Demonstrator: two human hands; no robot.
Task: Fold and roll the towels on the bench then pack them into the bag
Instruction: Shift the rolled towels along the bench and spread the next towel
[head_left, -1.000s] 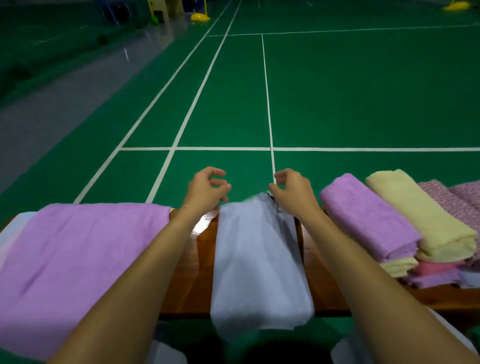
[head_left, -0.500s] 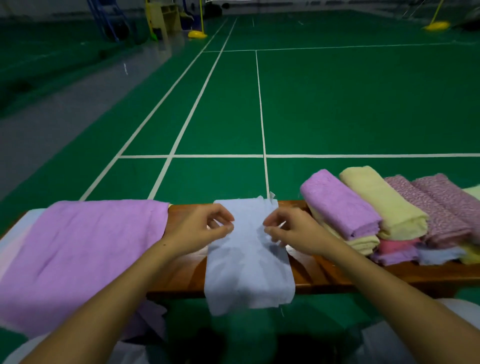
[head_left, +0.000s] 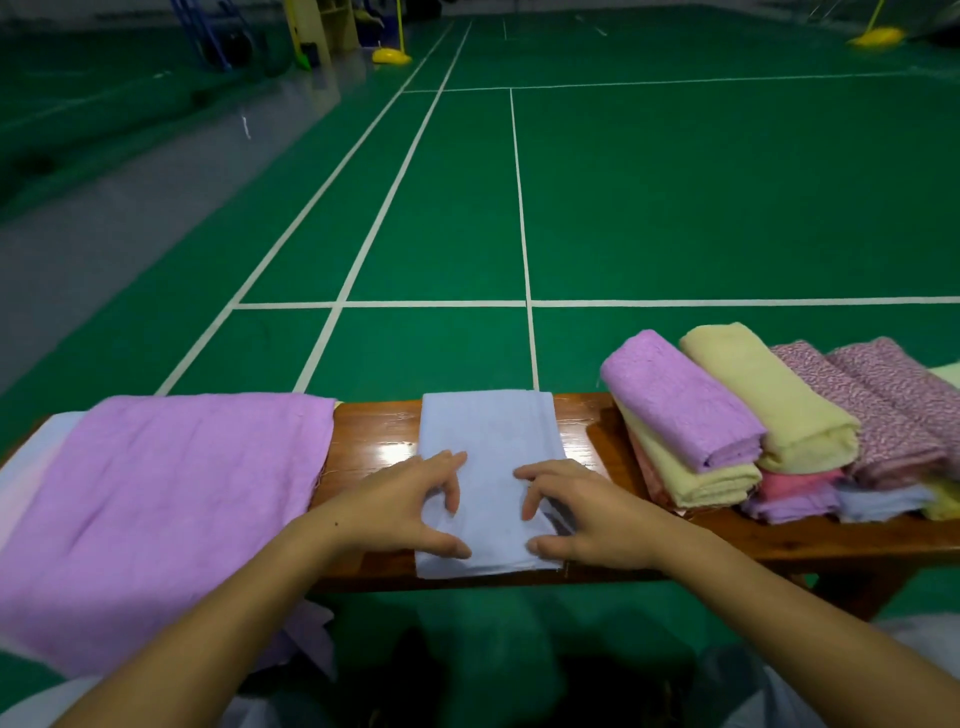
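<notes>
Blue towel (head_left: 488, 447) lies folded on bench (head_left: 374, 431) — both hands' spread fingers (head_left: 452, 488) press it.

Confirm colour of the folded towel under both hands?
Pale blue towel, plain, no pattern; head view shows it best.

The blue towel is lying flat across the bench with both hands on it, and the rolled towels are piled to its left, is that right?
Not quite: the rolled towels are piled to its right, as the head view shows. The blue towel does lie flat across the bench, with the left hand and right hand on it.
</notes>
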